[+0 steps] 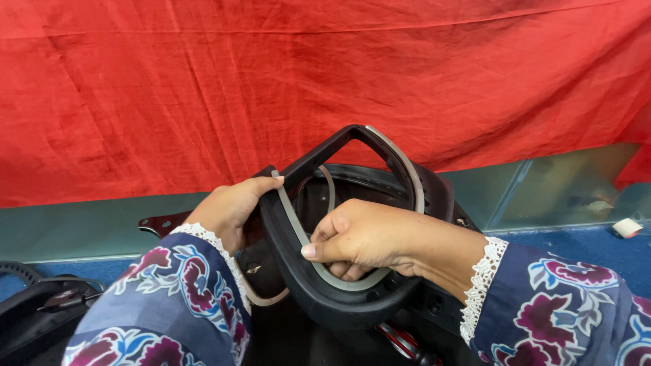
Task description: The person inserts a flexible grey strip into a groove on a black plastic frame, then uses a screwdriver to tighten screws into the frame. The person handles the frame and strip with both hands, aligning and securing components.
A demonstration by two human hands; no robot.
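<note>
A black plastic frame (319,159), rounded at the bottom and pointed at the top, stands tilted in front of me. A grey rubber strip (407,173) runs along its inner edge. My left hand (230,207) grips the frame's left side, thumb on the strip's end. My right hand (363,237) reaches through the opening and pinches the grey strip against the lower rim. Both wrists wear blue floral sleeves with white lace cuffs. A second loose strip (266,297) hangs below my left wrist.
Behind the frame sits another black plastic housing (441,193). A red cloth (203,81) hangs across the back above a grey ledge (81,227). More black parts (34,312) lie at the lower left. A small white roll (627,227) lies far right on the blue surface.
</note>
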